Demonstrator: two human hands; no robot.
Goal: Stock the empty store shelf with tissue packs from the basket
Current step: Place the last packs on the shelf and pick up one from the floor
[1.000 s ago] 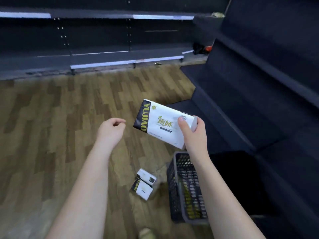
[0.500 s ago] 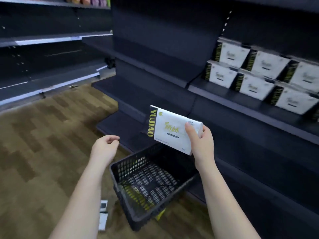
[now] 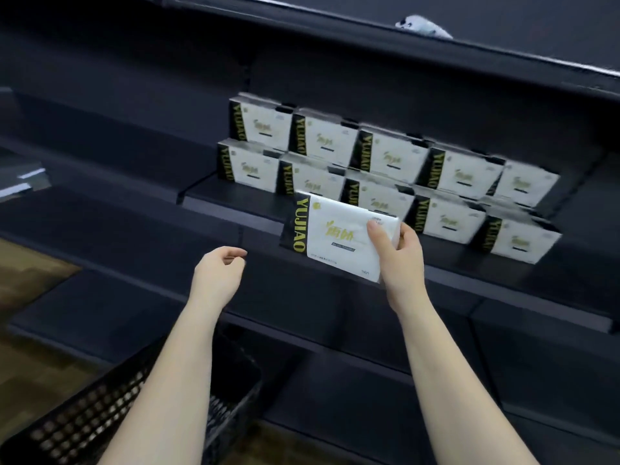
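My right hand (image 3: 397, 253) grips the right end of a white tissue pack (image 3: 330, 234) with a black and yellow YUJIAO band, held tilted just in front of the dark shelf (image 3: 231, 199). Several identical tissue packs (image 3: 385, 162) stand on that shelf in two stacked rows, directly behind the held pack. My left hand (image 3: 218, 275) hovers to the left of the pack, fingers loosely curled, holding nothing. The black mesh basket (image 3: 87, 421) sits low at the bottom left, partly hidden by my left forearm.
Bare dark shelves run above, left of and below the stocked row. A small grey-white object (image 3: 424, 28) lies on the top shelf edge. Wood-pattern floor (image 3: 30, 273) shows at the left edge.
The view has swung up from the floor and basket to the stocked shelf. My right hand has carried the pack up to the shelf's front edge; my left hand stays beside it.
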